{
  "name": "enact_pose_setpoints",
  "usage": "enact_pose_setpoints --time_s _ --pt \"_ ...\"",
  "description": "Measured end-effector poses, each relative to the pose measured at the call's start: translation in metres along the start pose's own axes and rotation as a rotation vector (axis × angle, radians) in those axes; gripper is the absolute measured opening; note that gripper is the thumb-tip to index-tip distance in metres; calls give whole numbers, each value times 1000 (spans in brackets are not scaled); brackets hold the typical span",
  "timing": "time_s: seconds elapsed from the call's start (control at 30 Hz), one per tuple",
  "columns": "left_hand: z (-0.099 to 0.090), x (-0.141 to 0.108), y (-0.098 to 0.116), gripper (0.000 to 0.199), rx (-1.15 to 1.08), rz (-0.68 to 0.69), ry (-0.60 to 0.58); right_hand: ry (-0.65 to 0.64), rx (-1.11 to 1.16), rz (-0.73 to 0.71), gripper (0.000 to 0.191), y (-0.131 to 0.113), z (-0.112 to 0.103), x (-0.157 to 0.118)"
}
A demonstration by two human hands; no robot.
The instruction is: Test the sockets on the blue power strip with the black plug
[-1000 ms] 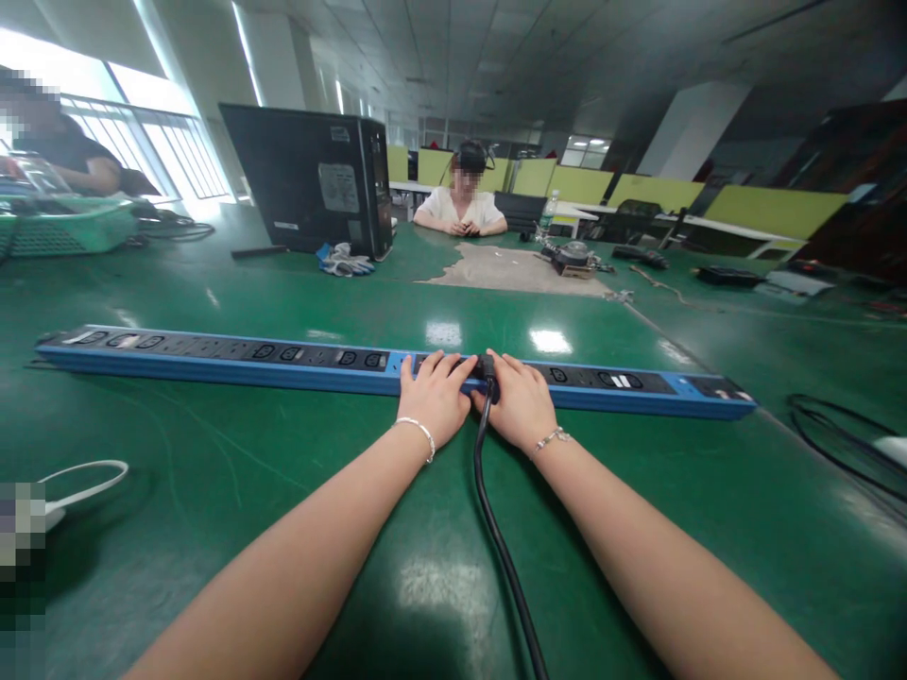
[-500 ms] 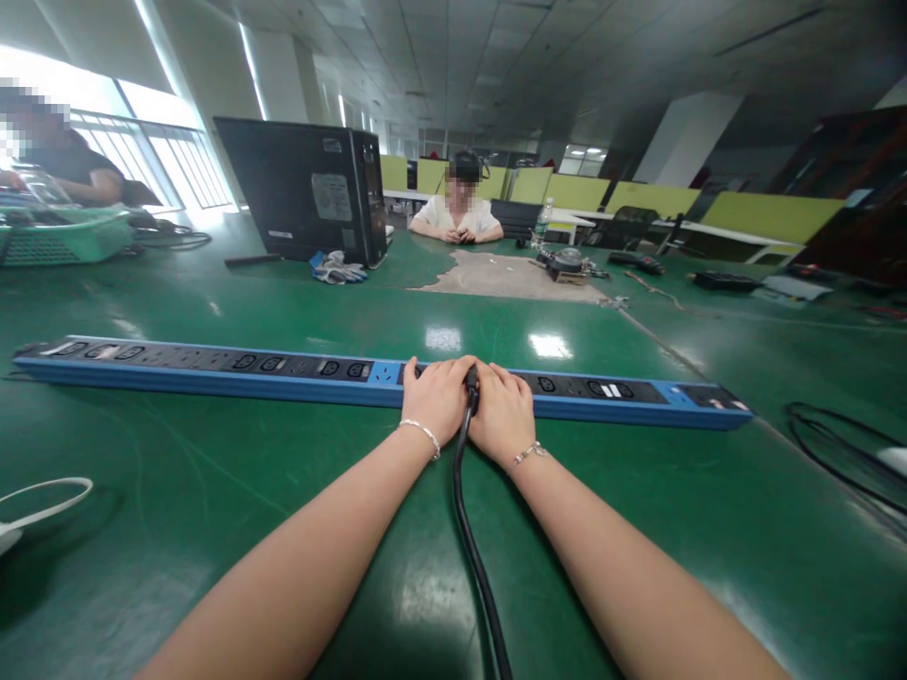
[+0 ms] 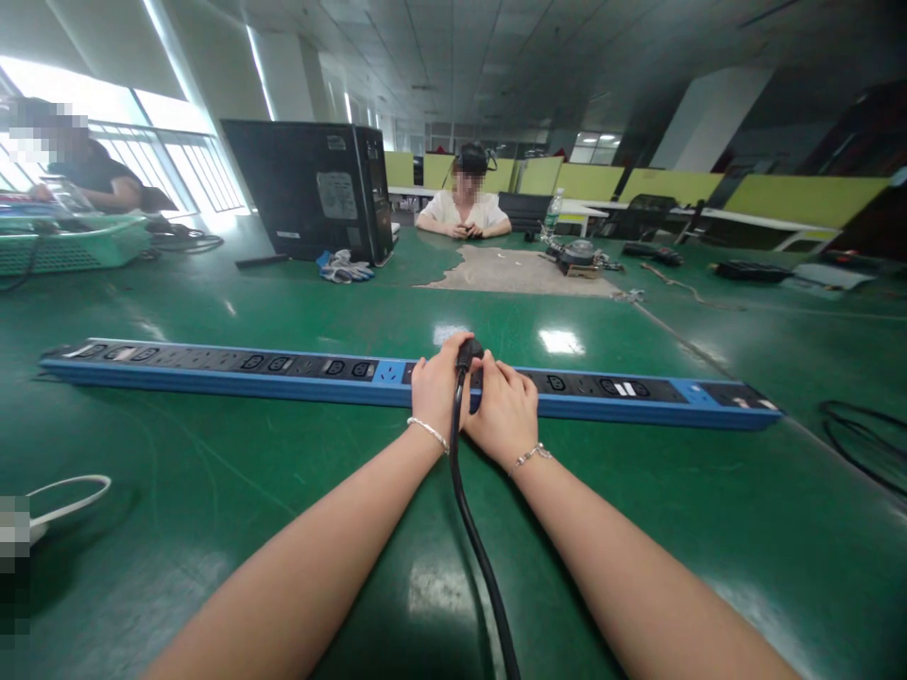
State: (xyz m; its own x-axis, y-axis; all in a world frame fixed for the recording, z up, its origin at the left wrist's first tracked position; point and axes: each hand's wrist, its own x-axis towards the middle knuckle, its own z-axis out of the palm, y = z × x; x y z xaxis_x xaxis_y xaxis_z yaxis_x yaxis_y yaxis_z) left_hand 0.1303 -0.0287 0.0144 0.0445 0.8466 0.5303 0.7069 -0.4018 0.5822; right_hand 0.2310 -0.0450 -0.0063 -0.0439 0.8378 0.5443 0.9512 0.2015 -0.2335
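Observation:
A long blue-and-black power strip [image 3: 233, 379] lies across the green table in front of me. My left hand [image 3: 437, 382] is closed around a black plug [image 3: 470, 353], which is tilted and raised just above the strip's middle. From the plug a thick black power cable [image 3: 471, 529] runs down toward me. Beside it, my right hand [image 3: 504, 406] wraps over the strip, its fingers bent on the top face close to the plug. The fingertips of both hands are partly hidden, and so are the outlets beneath them.
Beyond the strip stand a black computer case [image 3: 304, 194] and a pair of gloves [image 3: 344, 267]. A green basket [image 3: 92, 244] is at the far left. A person [image 3: 464, 203] sits across the table, another [image 3: 92, 170] at left. Black cable [image 3: 861, 444] lies coiled at right.
The plug has risen off the strip in my left hand and tipped. My right hand stays on the strip. The whole view has shifted slightly, moving the scene rightward.

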Motion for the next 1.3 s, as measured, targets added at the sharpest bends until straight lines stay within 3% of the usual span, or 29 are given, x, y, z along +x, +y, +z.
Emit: enact_pose_setpoints --time_s 0.17,0.33,0.47,0.63,0.97,1.3 --pt "-8 9 -9 30 -16 -9 119 -6 -27 -75 54 4 1 -2" --pt "-55 17 -57 33 10 -90 299 -9 -32 -103 54 8 2 -3" --pt "-83 12 -88 36 119 -78 140 -5 -11 -103 53 9 1 -3" --pt "-83 7 -99 35 195 -54 -42 -8 4 -103 52 9 1 -2" --pt "-84 6 -98 32 361 118 -130 -22 9 -97 53 8 0 -2" --pt "-91 0 -81 34 550 109 -189 -31 6 -93 52 8 0 -2"
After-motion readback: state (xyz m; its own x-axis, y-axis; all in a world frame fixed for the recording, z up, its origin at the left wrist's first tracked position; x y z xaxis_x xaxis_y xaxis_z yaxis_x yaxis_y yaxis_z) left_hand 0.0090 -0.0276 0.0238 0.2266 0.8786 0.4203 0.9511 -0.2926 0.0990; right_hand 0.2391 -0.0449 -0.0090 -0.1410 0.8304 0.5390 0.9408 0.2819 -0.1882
